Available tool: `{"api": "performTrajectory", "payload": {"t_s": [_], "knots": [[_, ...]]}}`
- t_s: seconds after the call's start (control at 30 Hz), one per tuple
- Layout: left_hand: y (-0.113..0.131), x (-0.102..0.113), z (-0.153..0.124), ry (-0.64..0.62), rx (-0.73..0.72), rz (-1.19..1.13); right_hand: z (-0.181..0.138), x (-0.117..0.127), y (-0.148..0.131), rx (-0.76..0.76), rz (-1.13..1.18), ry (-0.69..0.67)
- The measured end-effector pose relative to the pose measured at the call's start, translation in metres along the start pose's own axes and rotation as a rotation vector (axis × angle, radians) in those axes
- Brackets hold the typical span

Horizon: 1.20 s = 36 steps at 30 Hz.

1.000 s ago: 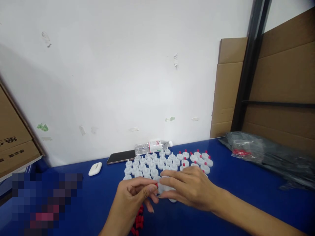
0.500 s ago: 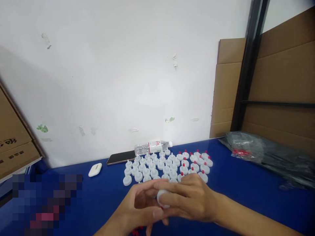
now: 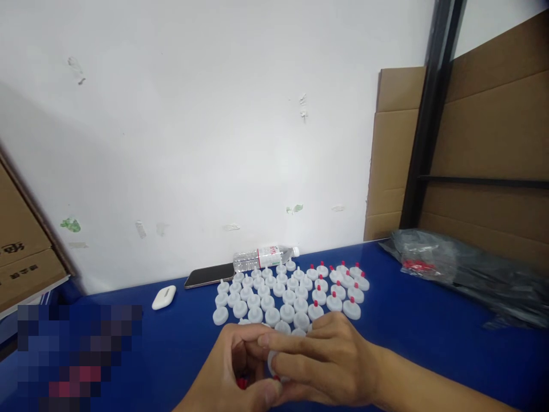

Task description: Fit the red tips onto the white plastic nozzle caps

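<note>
My two hands meet low at the front of the blue table (image 3: 429, 337). My right hand (image 3: 330, 360) has its fingers closed round a small white cap (image 3: 273, 363), mostly hidden. My left hand (image 3: 234, 372) is curled against it, thumb and fingers pinching at the same cap, with bits of red (image 3: 242, 382) showing beneath. Just beyond my fingers stand several rows of white caps (image 3: 274, 297); those on the right (image 3: 338, 286) carry red tips.
A water bottle (image 3: 265, 257) lies on its side by the wall, with a phone (image 3: 209, 275) and a white earbud case (image 3: 164, 297) to its left. A dark plastic bag (image 3: 463, 272) lies at right. Cardboard boxes stand at both sides.
Both hands have drawn back toward me and lower in view, clasped together on the cap. More of the rows of caps shows beyond them.
</note>
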<state>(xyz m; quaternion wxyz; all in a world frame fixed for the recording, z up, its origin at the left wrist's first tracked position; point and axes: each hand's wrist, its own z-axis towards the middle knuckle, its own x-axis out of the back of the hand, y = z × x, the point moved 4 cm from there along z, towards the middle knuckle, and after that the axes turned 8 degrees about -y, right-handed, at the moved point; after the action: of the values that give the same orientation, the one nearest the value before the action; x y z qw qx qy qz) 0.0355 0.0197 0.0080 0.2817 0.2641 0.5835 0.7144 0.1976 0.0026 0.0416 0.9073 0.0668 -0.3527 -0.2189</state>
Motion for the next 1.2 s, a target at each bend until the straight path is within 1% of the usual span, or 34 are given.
{"api": "performTrajectory", "payload": {"t_s": [0.13, 0.27, 0.37, 0.43, 0.47, 0.5, 0.53, 0.6, 0.63, 0.67, 0.7, 0.77, 0.83, 0.9, 0.97, 1.07, 1.13, 1.2], "knots": [[0.002, -0.001, -0.001, 0.028, 0.005, 0.040, 0.002, 0.002, 0.000, 0.003, 0.023, -0.006], [-0.004, -0.002, 0.001, 0.039, 0.070, -0.053, 0.000, 0.000, 0.001, 0.000, 0.021, -0.045], [-0.002, 0.004, 0.000, 0.140, 0.069, 0.020, -0.005, -0.002, 0.011, 0.008, -0.017, -0.059], [0.002, 0.011, -0.002, 0.211, 0.061, 0.132, -0.011, 0.001, 0.028, -0.038, -0.124, -0.024], [0.005, 0.016, -0.004, 0.259, 0.070, 0.227, -0.016, 0.006, 0.042, -0.118, -0.225, 0.013], [0.009, 0.022, -0.006, 0.316, 0.085, 0.364, -0.021, 0.009, 0.058, -0.219, -0.279, 0.019], [0.013, 0.028, -0.008, 0.384, 0.100, 0.549, -0.027, 0.014, 0.076, -0.317, -0.319, 0.015], [0.023, 0.037, -0.012, 0.515, 0.113, 0.999, -0.041, 0.022, 0.112, -0.524, -0.397, -0.004], [0.026, 0.040, -0.013, 0.553, 0.123, 1.185, -0.050, 0.026, 0.129, -0.630, -0.430, -0.029], [0.027, 0.043, -0.013, 0.564, 0.144, 1.321, -0.059, 0.028, 0.145, -0.730, -0.457, -0.071], [0.027, 0.045, -0.013, 0.552, 0.179, 1.403, -0.068, 0.029, 0.159, -0.822, -0.479, -0.121], [0.021, 0.048, -0.012, 0.500, 0.290, 1.461, -0.087, 0.027, 0.180, -0.972, -0.489, -0.267], [0.014, 0.050, -0.011, 0.459, 0.390, 1.477, -0.105, 0.023, 0.194, -1.091, -0.480, -0.418], [0.010, 0.049, -0.011, 0.439, 0.452, 1.491, -0.120, 0.019, 0.203, -1.180, -0.457, -0.556], [0.009, 0.048, -0.010, 0.427, 0.481, 1.505, -0.131, 0.015, 0.208, -1.247, -0.422, -0.661], [0.008, 0.046, -0.009, 0.409, 0.510, 1.508, -0.139, 0.013, 0.212, -1.311, -0.368, -0.741], [0.008, 0.047, -0.010, 0.401, 0.522, 1.483, -0.141, 0.012, 0.212, -1.328, -0.346, -0.749], [0.007, 0.047, -0.010, 0.394, 0.516, 1.436, -0.139, 0.013, 0.212, -1.329, -0.343, -0.723]]}}
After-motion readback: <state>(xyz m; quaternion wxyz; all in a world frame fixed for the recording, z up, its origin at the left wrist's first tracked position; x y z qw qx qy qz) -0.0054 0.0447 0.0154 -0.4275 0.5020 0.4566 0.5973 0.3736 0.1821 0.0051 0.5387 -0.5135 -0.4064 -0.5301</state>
